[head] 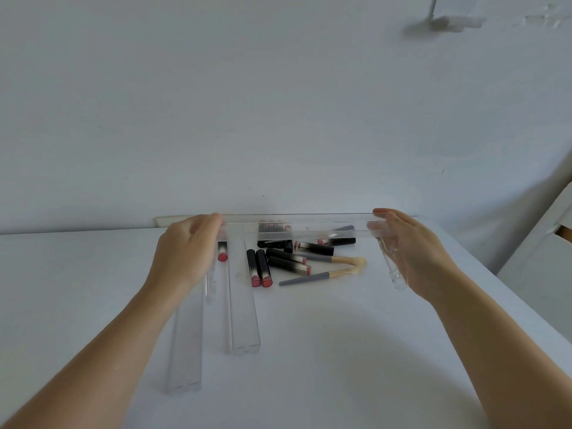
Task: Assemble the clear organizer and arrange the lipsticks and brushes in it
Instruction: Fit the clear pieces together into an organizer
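Observation:
A long clear organizer piece (pixel 297 226) is held crosswise above the white table (pixel 340 351). My left hand (pixel 185 252) grips its left end and my right hand (pixel 411 252) grips its right end. Beneath it lies a pile of several black lipsticks with pink ends (pixel 278 261) and two brushes with grey handles (pixel 322 272). One lipstick (pixel 222 252) lies apart to the left. Two more clear pieces rest lengthwise on the table, one (pixel 243 311) at centre left and one (pixel 185 345) further left. Another clear piece (pixel 391 267) shows under my right palm.
A white wall (pixel 278 103) rises just behind the table's far edge. White furniture (pixel 538 258) stands to the right of the table.

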{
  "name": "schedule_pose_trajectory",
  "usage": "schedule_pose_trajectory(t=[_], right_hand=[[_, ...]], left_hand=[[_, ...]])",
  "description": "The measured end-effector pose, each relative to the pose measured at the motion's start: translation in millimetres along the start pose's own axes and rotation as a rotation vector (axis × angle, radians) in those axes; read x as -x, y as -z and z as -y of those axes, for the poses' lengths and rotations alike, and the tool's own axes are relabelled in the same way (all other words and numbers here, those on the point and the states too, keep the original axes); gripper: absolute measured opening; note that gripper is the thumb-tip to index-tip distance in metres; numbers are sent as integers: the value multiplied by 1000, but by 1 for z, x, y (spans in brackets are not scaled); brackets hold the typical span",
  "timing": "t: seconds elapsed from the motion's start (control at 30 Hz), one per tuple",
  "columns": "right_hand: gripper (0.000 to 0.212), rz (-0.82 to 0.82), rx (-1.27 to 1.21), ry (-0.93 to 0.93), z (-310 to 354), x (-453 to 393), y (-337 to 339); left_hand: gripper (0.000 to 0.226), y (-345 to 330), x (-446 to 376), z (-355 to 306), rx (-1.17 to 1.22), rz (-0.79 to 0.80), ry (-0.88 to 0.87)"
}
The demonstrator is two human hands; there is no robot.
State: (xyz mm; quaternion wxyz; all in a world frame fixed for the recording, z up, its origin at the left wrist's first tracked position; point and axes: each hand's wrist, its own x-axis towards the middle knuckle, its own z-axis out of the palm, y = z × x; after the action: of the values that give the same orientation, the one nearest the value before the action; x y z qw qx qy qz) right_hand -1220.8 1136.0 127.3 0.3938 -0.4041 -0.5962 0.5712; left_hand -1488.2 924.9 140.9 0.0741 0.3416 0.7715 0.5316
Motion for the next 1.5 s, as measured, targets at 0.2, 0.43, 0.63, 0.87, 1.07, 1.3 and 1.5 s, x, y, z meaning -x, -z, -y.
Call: schedule_pose_trajectory(t=[0.2, 0.43, 0.63, 0.87, 1.07, 1.3, 1.5], right_hand=[[20, -53, 91, -47, 3, -4, 36], [17, -87, 64, -131, -10, -2, 75], [19, -57, 55, -181, -21, 5, 84], [31, 1, 120, -192, -24, 7, 67], [23, 4, 161, -169, -27, 2, 47], [22, -2, 173, -107, -33, -1, 40], [28, -2, 207, -100, -26, 3, 40]], left_hand=[[43, -15, 7, -17, -30, 163, 30], [26, -36, 25, -28, -134, 341, -20], [33, -44, 36, -13, -249, 380, -125], [24, -37, 29, -2, -276, 294, -163], [15, -23, 14, 4, -308, 241, -175], [15, -6, -15, 12, -426, 168, -115], [27, -17, -32, 5, -695, 238, -77]])
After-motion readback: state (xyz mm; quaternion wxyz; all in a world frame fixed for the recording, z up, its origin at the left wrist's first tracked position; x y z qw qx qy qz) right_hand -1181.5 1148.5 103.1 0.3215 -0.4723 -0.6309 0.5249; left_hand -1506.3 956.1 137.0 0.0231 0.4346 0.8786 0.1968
